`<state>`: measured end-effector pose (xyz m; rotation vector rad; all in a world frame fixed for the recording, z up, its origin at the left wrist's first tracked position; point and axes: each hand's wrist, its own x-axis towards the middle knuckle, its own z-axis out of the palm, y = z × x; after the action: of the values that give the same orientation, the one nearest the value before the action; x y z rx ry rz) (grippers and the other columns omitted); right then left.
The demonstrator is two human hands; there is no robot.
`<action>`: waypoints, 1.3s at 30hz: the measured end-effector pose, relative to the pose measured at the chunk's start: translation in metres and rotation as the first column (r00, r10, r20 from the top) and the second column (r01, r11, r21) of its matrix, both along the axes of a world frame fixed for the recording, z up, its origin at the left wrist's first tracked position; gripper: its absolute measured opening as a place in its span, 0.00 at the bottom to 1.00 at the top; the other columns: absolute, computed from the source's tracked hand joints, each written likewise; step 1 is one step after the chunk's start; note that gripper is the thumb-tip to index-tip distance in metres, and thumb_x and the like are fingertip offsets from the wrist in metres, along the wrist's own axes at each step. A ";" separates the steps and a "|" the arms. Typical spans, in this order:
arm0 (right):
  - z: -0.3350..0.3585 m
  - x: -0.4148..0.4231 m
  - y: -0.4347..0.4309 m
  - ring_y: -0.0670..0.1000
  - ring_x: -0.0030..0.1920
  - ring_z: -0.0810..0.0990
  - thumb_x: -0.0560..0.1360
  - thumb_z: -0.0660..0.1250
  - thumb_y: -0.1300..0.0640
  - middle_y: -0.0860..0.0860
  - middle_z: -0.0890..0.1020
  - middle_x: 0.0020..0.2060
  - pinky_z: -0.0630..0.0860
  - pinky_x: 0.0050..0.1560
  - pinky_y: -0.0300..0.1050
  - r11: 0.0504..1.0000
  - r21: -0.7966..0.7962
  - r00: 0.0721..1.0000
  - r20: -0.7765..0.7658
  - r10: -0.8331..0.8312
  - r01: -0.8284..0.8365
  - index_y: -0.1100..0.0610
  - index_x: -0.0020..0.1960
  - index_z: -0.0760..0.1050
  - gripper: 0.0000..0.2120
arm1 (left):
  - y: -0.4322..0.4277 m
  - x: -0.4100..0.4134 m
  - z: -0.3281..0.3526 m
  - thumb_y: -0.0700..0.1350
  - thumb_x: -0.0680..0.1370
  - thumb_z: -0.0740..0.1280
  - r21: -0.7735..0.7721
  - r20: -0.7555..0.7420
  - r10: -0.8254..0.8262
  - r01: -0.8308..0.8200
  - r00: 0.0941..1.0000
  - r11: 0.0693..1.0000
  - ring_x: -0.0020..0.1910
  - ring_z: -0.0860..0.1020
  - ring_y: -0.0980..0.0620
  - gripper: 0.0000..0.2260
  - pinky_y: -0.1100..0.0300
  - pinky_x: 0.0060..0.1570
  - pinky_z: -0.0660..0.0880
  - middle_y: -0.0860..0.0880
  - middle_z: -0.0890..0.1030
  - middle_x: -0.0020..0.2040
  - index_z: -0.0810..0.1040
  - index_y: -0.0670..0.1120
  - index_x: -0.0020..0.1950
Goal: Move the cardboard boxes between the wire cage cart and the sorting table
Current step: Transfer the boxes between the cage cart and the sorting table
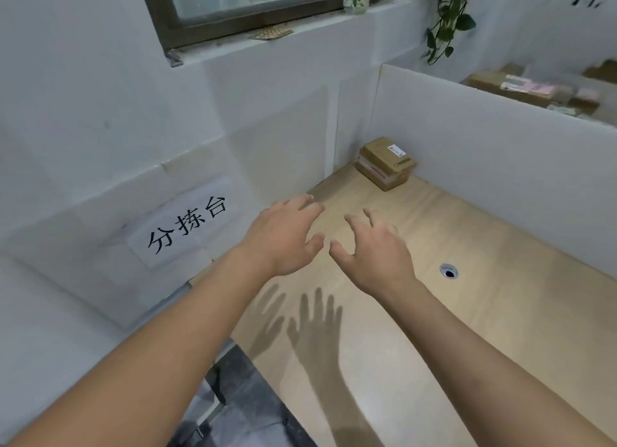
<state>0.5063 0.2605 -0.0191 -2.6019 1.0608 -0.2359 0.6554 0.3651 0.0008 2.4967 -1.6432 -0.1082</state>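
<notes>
Pale wooden sorting table [484, 313]: left hand [283, 236] and right hand [377, 253], empty, fingers spread, seemingly bound for stacked brown cardboard boxes [385, 162] at one o'clock.

Left hand [283, 236]: bare, seen from the back, knuckles faintly ridged.
Right hand [377, 249]: bare, seen from the back, with the wrist bone showing as a small bump.
Fingernails [310, 197]: short and pale, trimmed close to the tips.
Left forearm [150, 346]: uncovered from the wrist to the picture's lower left corner.
Right forearm [484, 346]: uncovered from the wrist to the lower right edge.
</notes>
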 end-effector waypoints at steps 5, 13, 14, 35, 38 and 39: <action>-0.017 0.009 -0.067 0.61 0.72 0.69 0.79 0.61 0.37 0.54 0.63 0.80 0.70 0.68 0.56 0.997 0.046 0.997 -0.035 -0.065 0.067 0.47 0.77 0.67 0.29 | -0.075 0.006 -0.010 0.56 0.83 0.62 0.011 -0.017 -0.038 0.038 0.999 0.999 0.74 0.68 0.44 0.25 0.50 0.69 0.66 0.51 0.64 0.80 0.66 0.52 0.79; -0.050 0.038 -0.151 0.62 0.73 0.69 0.79 0.61 0.38 0.56 0.62 0.80 0.69 0.69 0.57 0.981 0.125 0.986 -0.099 -0.137 0.149 0.49 0.77 0.67 0.29 | -0.162 0.034 -0.052 0.55 0.83 0.61 0.117 -0.065 -0.115 0.122 0.991 0.986 0.75 0.65 0.44 0.23 0.46 0.71 0.68 0.50 0.65 0.77 0.66 0.51 0.78; -0.056 0.043 -0.161 0.62 0.73 0.69 0.79 0.62 0.38 0.56 0.62 0.80 0.70 0.69 0.57 0.978 0.133 0.983 -0.107 -0.148 0.162 0.49 0.77 0.67 0.29 | -0.172 0.041 -0.059 0.55 0.83 0.61 0.133 -0.064 -0.127 0.135 0.990 0.982 0.75 0.66 0.44 0.23 0.46 0.71 0.68 0.49 0.65 0.77 0.66 0.51 0.78; -0.173 0.209 -0.434 0.65 0.63 0.75 0.77 0.64 0.42 0.57 0.74 0.67 0.75 0.63 0.57 0.934 0.086 0.924 -0.199 -0.326 0.348 0.50 0.71 0.73 0.25 | -0.444 0.222 -0.188 0.53 0.80 0.65 0.101 -0.142 -0.215 0.230 0.966 0.968 0.66 0.74 0.42 0.20 0.45 0.62 0.74 0.48 0.72 0.70 0.71 0.48 0.70; -0.186 0.222 -0.470 0.65 0.64 0.75 0.78 0.64 0.40 0.58 0.72 0.68 0.75 0.64 0.57 0.926 0.079 0.910 -0.233 -0.343 0.370 0.50 0.73 0.71 0.27 | -0.471 0.235 -0.203 0.53 0.79 0.65 0.087 -0.136 -0.230 0.242 0.964 0.966 0.67 0.74 0.43 0.21 0.45 0.61 0.75 0.49 0.71 0.71 0.71 0.49 0.71; -0.192 0.225 -0.481 0.65 0.64 0.75 0.78 0.65 0.40 0.58 0.71 0.68 0.74 0.64 0.58 0.920 0.081 0.903 -0.241 -0.355 0.383 0.50 0.73 0.71 0.27 | -0.478 0.239 -0.208 0.53 0.79 0.65 0.087 -0.138 -0.230 0.243 0.964 0.966 0.67 0.73 0.43 0.21 0.45 0.62 0.75 0.50 0.71 0.71 0.71 0.49 0.71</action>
<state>0.7316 -0.2208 -0.2106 -2.3342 1.5946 0.0413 0.8941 -0.1126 -0.2070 2.2974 -1.9191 -0.3800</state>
